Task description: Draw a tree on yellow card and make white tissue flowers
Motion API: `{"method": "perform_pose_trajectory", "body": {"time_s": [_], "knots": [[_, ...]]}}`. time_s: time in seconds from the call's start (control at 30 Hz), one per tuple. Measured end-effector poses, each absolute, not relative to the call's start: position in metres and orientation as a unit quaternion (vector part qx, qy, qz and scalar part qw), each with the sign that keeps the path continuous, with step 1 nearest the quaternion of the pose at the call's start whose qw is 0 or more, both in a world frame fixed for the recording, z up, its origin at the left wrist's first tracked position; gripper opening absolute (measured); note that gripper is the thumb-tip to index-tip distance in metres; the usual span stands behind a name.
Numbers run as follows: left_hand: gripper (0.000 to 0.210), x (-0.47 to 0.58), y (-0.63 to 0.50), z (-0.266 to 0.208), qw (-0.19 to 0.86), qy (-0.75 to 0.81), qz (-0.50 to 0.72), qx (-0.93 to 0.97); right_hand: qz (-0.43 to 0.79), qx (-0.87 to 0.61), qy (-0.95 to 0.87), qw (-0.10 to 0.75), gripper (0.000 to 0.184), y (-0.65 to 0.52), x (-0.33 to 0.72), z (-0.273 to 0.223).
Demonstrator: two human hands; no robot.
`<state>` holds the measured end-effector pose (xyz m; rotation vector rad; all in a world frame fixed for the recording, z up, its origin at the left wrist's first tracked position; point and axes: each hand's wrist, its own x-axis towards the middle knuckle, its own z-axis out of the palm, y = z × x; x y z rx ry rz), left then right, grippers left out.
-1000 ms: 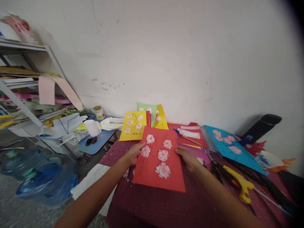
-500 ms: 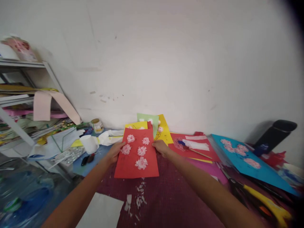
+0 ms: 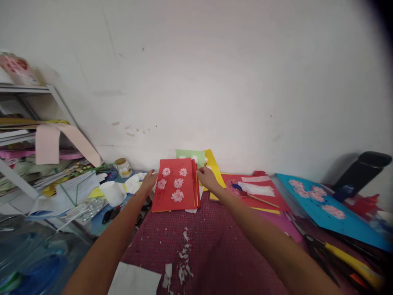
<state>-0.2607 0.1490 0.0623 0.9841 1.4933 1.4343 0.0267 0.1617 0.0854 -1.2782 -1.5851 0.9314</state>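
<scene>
A red card with several pink-and-white paper flowers leans on a stack of cards against the wall. Yellow and red card edges show behind it on its right. My left hand is at the card's left edge, fingers apart and pointing up, not wrapped round it. At the stack's right side, my right hand has its fingertips by the card edges, loosely bent. Behind stand a green card and a yellow card, partly covered.
Paper scraps and a white sheet lie on the maroon cloth. To the right are a blue flowered card, scissors and a black bottle. A white roll, a jar and a cluttered shelf are left.
The red card has moved back and away from me onto the stack by the wall. My hands have loosened from its face and now flank the stack. The view has shifted slightly.
</scene>
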Motion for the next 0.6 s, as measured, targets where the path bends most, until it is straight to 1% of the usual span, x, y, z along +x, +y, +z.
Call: {"method": "perform_pose_trajectory", "body": {"time_s": [0.07, 0.13, 0.2, 0.27, 0.33, 0.47, 0.6], "knots": [[0.062, -0.265, 0.137, 0.054, 0.368, 0.615, 0.575, 0.395, 0.377, -0.497, -0.658, 0.42, 0.015, 0.122, 0.049, 0.081], [0.059, -0.269, 0.123, 0.046, 0.333, 0.634, 0.56, 0.415, 0.396, -0.455, -0.701, 0.38, 0.018, 0.074, 0.075, 0.072], [0.058, -0.271, 0.109, 0.04, 0.291, 0.659, 0.527, 0.451, 0.403, -0.429, -0.729, 0.349, 0.021, 0.024, 0.103, 0.06], [0.058, -0.27, 0.096, 0.036, 0.248, 0.676, 0.495, 0.486, 0.376, -0.433, -0.746, 0.337, 0.019, -0.021, 0.129, 0.049], [0.058, -0.26, 0.085, 0.037, 0.233, 0.66, 0.479, 0.53, 0.33, -0.435, -0.773, 0.325, 0.018, -0.056, 0.152, 0.039], [0.048, -0.213, 0.065, 0.042, 0.193, 0.612, 0.462, 0.612, 0.25, -0.448, -0.804, 0.301, 0.02, -0.089, 0.187, 0.026], [0.043, -0.142, 0.039, 0.04, 0.232, 0.542, 0.426, 0.687, 0.184, -0.463, -0.812, 0.304, 0.024, -0.088, 0.21, 0.014]]}}
